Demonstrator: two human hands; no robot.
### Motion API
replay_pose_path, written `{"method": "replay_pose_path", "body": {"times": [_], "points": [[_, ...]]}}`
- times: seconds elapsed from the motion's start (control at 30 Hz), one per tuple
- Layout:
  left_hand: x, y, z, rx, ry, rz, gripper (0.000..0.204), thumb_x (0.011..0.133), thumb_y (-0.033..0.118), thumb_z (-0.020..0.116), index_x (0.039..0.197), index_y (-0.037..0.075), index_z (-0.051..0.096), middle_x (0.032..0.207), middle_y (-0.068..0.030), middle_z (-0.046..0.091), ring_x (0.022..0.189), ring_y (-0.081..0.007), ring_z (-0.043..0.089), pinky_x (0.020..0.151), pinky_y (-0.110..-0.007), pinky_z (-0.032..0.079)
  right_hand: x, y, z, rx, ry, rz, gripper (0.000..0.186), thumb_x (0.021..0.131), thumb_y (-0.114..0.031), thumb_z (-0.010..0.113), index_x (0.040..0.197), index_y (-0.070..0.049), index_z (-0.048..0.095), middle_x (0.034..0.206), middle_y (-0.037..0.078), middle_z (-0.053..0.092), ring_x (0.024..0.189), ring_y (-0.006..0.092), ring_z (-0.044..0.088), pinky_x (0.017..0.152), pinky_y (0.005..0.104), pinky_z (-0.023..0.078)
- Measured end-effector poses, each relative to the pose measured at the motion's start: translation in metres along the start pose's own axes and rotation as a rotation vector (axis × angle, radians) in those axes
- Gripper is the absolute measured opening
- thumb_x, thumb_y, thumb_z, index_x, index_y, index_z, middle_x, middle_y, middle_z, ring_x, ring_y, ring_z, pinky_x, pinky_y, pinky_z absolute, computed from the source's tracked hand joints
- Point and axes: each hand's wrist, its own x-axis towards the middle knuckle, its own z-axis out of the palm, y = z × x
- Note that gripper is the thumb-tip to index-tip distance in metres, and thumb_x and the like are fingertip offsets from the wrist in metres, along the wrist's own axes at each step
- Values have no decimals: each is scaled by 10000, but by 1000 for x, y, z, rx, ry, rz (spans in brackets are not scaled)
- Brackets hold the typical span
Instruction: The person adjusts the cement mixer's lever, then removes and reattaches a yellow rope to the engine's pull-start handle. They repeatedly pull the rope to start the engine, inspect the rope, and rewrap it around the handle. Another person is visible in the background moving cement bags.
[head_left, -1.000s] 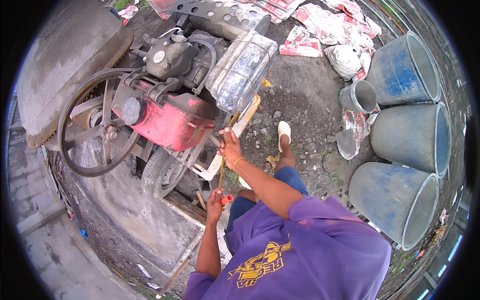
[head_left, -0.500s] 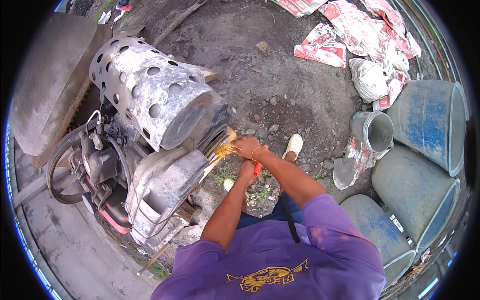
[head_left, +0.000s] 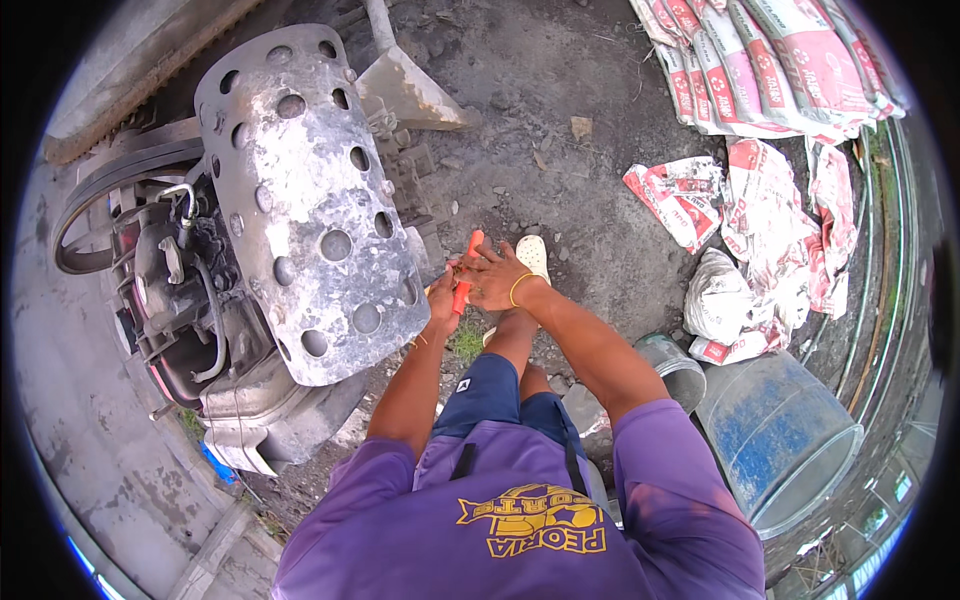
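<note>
In front of my legs, my two hands are close together over an orange tube-like piece (head_left: 463,296). My left hand (head_left: 441,302) is closed around its side, the fingers partly hidden. Across the piece lies my right hand (head_left: 492,279), its fingers spread and touching it, with a yellow band on the wrist. What the piece belongs to cannot be made out. Just left of the hands stands a machine with a large grey perforated metal guard (head_left: 310,200), stained with white residue.
An engine (head_left: 170,260) and a belt wheel (head_left: 75,225) sit left of the guard. A shovel (head_left: 405,85) lies beyond it. Stacked red-and-white sacks (head_left: 780,60) are far right, with torn sacks (head_left: 765,215) nearer. A bucket (head_left: 675,370) and a blue drum (head_left: 775,430) stand at right.
The view has shifted, bringing the stacked sacks and the shovel blade into sight. My right hand has come off the yellow strands beside the machine and now lies spread over the orange piece.
</note>
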Motion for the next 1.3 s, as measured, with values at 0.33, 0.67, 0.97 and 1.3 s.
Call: {"method": "replay_pose_path", "body": {"times": [0.33,0.67,0.97,1.3], "points": [[-64,-31,21,-223,247,-134,371,1065,367,517,1260,63,601,1134,-40,675,1011,-163,643,837,-336,538,19,20,45,159,-52,-283,548,797,-271,764,1298,-202,552,1211,131,601,1259,375,573,1123,608,335],[-41,-73,26,-450,842,478,207,1010,180,610,1151,33,646,988,-7,680,830,-108,616,687,-298,514,9,23,80,1322,-383,148,200,970,-142,642,1075,-127,472,1052,62,588,1006,205,634,885,368,517],[18,-12,22,-907,1046,950,255,958,163,719,1169,20,719,879,10,700,717,-63,598,639,-229,489,21,-3,11,1354,-443,223,210,973,-165,687,1042,-187,491,1012,17,645,981,163,664,837,341,512],[0,19,-4,-433,1170,858,123,960,127,682,1036,60,752,803,23,666,583,-51,516,463,-243,386,36,-18,17,1409,-458,286,181,987,-264,658,1044,-149,529,1019,24,675,1057,228,674,917,397,533]]}}
